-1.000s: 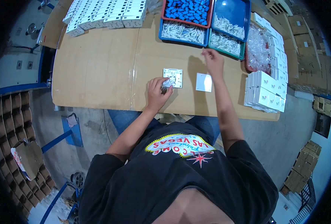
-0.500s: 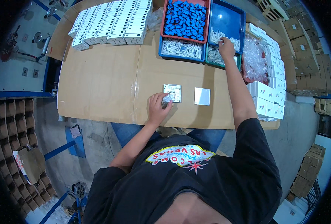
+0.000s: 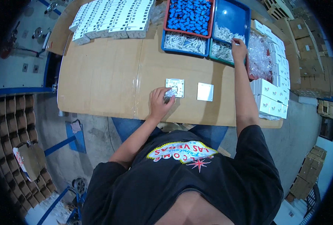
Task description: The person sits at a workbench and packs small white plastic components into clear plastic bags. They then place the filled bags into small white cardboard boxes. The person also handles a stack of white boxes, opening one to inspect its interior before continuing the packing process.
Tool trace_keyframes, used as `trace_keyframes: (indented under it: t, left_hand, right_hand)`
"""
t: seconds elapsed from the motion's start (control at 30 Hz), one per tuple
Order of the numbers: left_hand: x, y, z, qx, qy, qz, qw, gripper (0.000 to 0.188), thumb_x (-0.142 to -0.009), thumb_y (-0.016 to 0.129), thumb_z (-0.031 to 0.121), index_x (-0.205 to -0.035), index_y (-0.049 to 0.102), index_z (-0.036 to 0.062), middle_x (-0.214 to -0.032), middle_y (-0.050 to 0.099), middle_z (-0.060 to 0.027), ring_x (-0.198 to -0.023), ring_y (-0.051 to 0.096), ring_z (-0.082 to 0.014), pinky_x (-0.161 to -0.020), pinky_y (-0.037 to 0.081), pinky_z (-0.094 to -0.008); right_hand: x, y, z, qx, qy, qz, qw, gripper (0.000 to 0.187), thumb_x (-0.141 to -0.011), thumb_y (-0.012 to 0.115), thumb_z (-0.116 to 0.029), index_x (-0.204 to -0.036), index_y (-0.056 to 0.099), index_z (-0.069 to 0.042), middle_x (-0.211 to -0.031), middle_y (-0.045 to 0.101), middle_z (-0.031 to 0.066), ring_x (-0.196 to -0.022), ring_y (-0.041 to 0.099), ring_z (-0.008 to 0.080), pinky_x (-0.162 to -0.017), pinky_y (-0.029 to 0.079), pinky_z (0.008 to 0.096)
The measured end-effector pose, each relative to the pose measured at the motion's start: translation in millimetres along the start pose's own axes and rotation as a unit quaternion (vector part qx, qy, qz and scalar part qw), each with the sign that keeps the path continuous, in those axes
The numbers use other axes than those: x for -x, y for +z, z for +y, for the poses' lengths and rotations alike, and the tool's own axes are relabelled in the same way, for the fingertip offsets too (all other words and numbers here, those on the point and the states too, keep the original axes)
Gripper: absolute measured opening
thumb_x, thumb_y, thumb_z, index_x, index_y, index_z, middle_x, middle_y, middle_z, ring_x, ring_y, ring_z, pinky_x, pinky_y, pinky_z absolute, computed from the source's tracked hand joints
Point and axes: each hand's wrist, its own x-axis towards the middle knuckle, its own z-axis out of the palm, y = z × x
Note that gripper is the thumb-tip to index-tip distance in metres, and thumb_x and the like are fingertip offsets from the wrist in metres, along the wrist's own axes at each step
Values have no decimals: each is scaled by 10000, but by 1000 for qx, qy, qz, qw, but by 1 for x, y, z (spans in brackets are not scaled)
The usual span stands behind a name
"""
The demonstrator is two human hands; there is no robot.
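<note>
My left hand [image 3: 160, 105] has its fingers closed on a small clear plastic bag [image 3: 169, 93]. The bag is held against the lower left part of a white square switch plate [image 3: 179, 83], which lies with its inner frame facing up. To the right of it lies a plain white square cover plate [image 3: 205, 92]. My right hand [image 3: 240, 51] is stretched out to the near right corner of a blue tray [image 3: 232, 17] with small white parts [image 3: 223, 33] in it. Its fingers are pinched together there; whatever they hold is too small to make out.
A red tray of blue pieces [image 3: 189, 17] stands beside the blue one. White plugs [image 3: 185, 43] fill a second blue tray, and a green tray [image 3: 216, 58] adjoins it. Clear bags [image 3: 258, 56] and stacked white boxes [image 3: 266, 99] line the right; more white boxes [image 3: 112, 20] stand far left.
My right hand has shifted slightly toward the right, near the blue tray's corner, with its fingers drawn together. My left hand stays at the switch plate with the bag. The view has tilted a little.
</note>
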Motion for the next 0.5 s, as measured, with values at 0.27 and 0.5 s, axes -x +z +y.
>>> trace_keyframes:
  t: [0.27,0.5]
  left_hand:
    - [4,0,-6,6,-11,6,1000,370,-791,810,210,-1117,687,84,-1075,671,-75,-1015,608,-276,-890,429,-414]
    - [7,0,-8,9,11,-12,1000,398,-785,807,205,-1142,680,83,-1087,666,-78,-1025,609,-282,-899,430,-416]
  right_hand:
    - [201,-20,-76,-242,59,-295,922,122,-912,722,-108,-1012,758,-48,-903,744,22,-707,583,68,-679,482,255]
    - [275,-49,-165,-214,45,-386,896,154,-919,715,-133,-1041,750,-45,-862,722,74,-646,575,100,-621,473,268]
